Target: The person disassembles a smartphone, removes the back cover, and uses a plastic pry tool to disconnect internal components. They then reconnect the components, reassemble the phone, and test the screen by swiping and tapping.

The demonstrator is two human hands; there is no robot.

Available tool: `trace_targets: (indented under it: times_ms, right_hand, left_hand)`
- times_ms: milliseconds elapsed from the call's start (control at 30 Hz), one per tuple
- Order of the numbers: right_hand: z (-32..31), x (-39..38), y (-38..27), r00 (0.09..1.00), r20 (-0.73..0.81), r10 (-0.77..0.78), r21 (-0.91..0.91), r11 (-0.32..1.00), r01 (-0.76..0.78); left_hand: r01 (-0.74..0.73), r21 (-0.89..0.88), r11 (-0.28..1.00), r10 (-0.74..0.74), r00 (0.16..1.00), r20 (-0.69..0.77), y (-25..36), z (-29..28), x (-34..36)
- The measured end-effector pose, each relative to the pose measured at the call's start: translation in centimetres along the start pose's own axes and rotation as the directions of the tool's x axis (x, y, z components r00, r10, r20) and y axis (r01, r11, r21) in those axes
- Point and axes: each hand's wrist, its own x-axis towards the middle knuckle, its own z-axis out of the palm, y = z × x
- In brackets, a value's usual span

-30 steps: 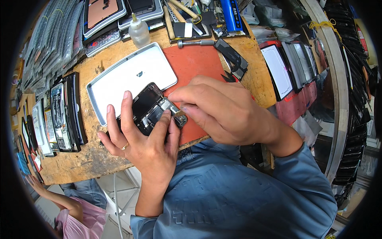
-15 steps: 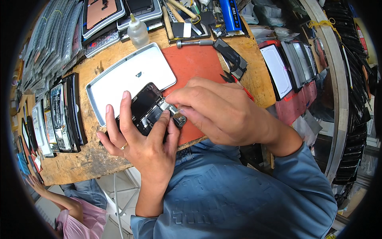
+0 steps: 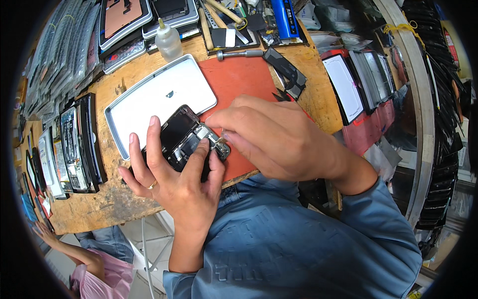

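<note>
An opened smartphone (image 3: 200, 134) lies over the corner of a pale tablet back shell (image 3: 149, 94) and a red-orange mat (image 3: 239, 79). Its dark screen part is folded away from the body, where the battery and inner parts show. My left hand (image 3: 185, 182) grips the phone, thumb and index finger at the near side of its body, the other fingers spread past the screen part. Over the phone's right end, my right hand (image 3: 284, 139) is closed in a pinch. Something small sits at those fingertips, too hidden to name.
Behind the mat lie a metal screwdriver (image 3: 240, 55) and a dark phone part (image 3: 286, 72). A clear squeeze bottle (image 3: 169, 42) stands beyond the shell. Bagged parts (image 3: 64, 55) are piled far left. Opened devices (image 3: 79, 144) stand at left; a person in pink (image 3: 107, 271) sits lower left.
The bench and its things appear shifted slightly left in the view. My right fingertips sit marginally lower at the phone's end; both hands keep nearly the same pose.
</note>
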Motion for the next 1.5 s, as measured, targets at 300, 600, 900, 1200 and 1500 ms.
trace_targets:
  times_ms: [300, 600, 900, 1200, 1500]
  right_hand:
    - [0.3, -0.4, 0.5, 0.998, 0.052, -0.025, -0.068, 0.997, 0.028]
    - [-0.3, 1.1, -0.4, 0.961, 0.253, -0.117, -0.092, 0.985, 0.144]
    - [-1.2, 2.9, -1.4, 0.917, 0.395, -0.050, -0.244, 0.957, 0.157]
    - [-1.8, 3.0, -2.0, 0.878, 0.477, -0.021, -0.279, 0.944, 0.174]
    - [-0.6, 2.1, -1.7, 0.935, 0.347, -0.074, -0.162, 0.977, 0.137]
  left_hand:
    - [0.002, 0.013, 1.000, -0.002, 1.000, -0.015, 0.1, 0.2, 0.0]
    - [0.023, 0.016, 1.000, -0.023, 1.000, 0.009, 0.3, 0.1, 0.1]
    - [0.012, 0.005, 1.000, -0.012, 1.000, -0.001, 0.1, 0.2, 0.0]
    - [0.020, 0.013, 1.000, -0.020, 1.000, -0.018, 0.1, 0.5, -0.3]
    - [0.002, 0.014, 1.000, -0.003, 0.999, 0.033, -0.1, -0.4, -0.6]
